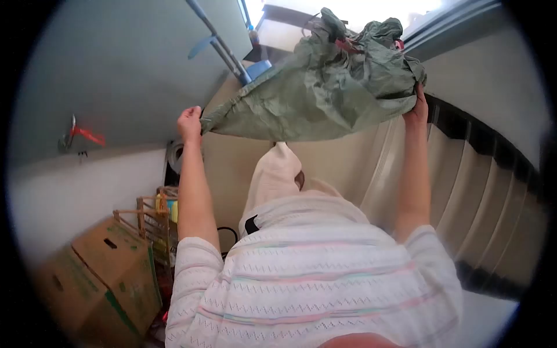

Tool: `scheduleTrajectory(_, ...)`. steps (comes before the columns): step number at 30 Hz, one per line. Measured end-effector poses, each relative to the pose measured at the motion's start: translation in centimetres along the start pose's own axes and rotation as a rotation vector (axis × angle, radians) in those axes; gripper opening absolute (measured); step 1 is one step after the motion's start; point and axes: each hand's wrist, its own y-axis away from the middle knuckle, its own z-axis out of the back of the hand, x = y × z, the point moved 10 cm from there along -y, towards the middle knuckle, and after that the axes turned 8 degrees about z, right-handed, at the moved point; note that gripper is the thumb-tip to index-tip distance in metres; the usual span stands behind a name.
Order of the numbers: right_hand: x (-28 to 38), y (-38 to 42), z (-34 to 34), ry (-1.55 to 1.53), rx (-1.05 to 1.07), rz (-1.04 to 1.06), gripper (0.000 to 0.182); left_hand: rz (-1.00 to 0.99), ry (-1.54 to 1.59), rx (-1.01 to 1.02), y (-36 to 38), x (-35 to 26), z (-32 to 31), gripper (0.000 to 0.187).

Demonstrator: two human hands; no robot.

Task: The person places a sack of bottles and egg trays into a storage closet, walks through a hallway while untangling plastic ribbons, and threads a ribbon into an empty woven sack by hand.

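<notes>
A crumpled, thin green cloth with small red parts near its top is stretched between my two raised hands. My left hand pinches its narrow left corner, fingers closed. On the other side, my right hand grips the bunched right edge, the fingers partly hidden behind the folds. The lower edge hangs in a shallow curve above the beige floor. More of the fabric is heaped toward the upper right than at the left.
Cardboard boxes stand at lower left, beside a wooden rack. A grey pole with blue parts leans near the upper-left wall. Ridged beige step-like shapes curve down the right. A red-handled item hangs at left.
</notes>
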Motion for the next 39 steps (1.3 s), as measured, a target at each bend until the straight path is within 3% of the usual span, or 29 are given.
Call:
scheduleTrajectory(3, -0.6, -0.7, -1.2, -0.045, 0.042, 0.005, 0.042, -0.035, -0.621, 0.392, 0.1, 0.4, -6.5, 0.035)
scheduleTrajectory(5, -1.9, -0.4, -4.1, -0.129, 0.156, -0.075, 0.044, -0.108, -0.194, 0.641, 2.0, -2.7, -13.4, 0.044)
scheduleTrajectory(6, -2.8, -0.2, -5.7, -0.14, 0.157, -0.116, 0.044, -0.062, -0.007, 0.878, 4.3, -4.1, -18.1, 0.059)
scheduleTrajectory(7, -3.9, 0.4, -6.9, -0.158, 0.144, -0.157, 0.044, 0.03, -0.006, 0.977, 7.5, -6.4, -21.5, 0.066)
scheduleTrajectory(9, -5.9, 0.1, -9.0, -0.2, 0.137, -0.215, 0.043, -0.114, -0.103, 1.094, 11.0, -8.3, -29.6, 0.061)
scheduleTrajectory(11, -7.5, -0.7, -10.5, -0.248, 0.147, -0.25, 0.041, 0.165, 0.313, 1.369, 13.6, -5.6, -37.4, 0.051)
scheduleTrajectory(15, -7.1, -1.0, -12.0, -0.388, 0.17, -0.281, 0.04, 0.202, 0.144, 1.3, 14.1, -5.8, -38.1, 0.041)
scheduleTrajectory(18, -3.3, -3.5, -11.4, -0.269, 0.193, -0.165, 0.04, 0.227, 0.018, 1.245, 14.3, -6.3, -38.6, 0.033)
scheduleTrajectory(20, -1.1, -6.4, -8.5, -0.221, 0.089, -0.091, 0.041, 0.246, -0.058, 1.06, 8.8, -7.2, -36.1, 0.024)
scheduleTrajectory(22, 1.4, -10.1, -5.0, -0.156, 0.013, 0.06, 0.039, 0.227, 0.09, 0.644, -2.2, -5.8, -31.4, 0.025)
scheduleTrajectory(23, 1.0, -11.0, -3.1, -0.057, -0.042, 0.049, 0.038, 0.316, 0.488, 0.694, -4.2, -7.1, -29.5, 0.025)
scheduleTrajectory(25, -0.4, -12.1, 0.4, 0.145, -0.146, 0.026, 0.037, 0.182, 0.549, 0.442, -6.8, -10.4, -23.7, 0.026)
scheduleTrajectory(27, -2.5, -11.1, 2.1, 0.247, -0.257, -0.017, 0.034, 0.069, 0.633, 0.416, -7.1, -14.2, -21.4, 0.028)
scheduleTrajectory(28, -3.4, -10.9, 3.2, 0.297, -0.311, -0.03, 0.034, 0.029, 0.652, 0.405, -6.7, -16.4, -21.0, 0.029)
scheduleTrajectory(30, -5.9, -11.1, 5.9, 0.553, -0.306, -0.253, 0.036, -0.001, 0.739, 0.487, -5.2, -21.2, -21.1, 0.029)
scheduleTrajectory(34, -8.7, -12.1, 7.7, 0.882, -0.192, -0.56, 0.039, -0.073, 0.714, 0.772, -1.7, -29.2, -24.2, 0.027)
scheduleTrajectory(39, -8.3, -13.3, -2.3, 0.972, 0.074, -0.381, 0.037, -0.222, 0.486, 1.057, 4.9, -35.0, -29.8, 0.029)
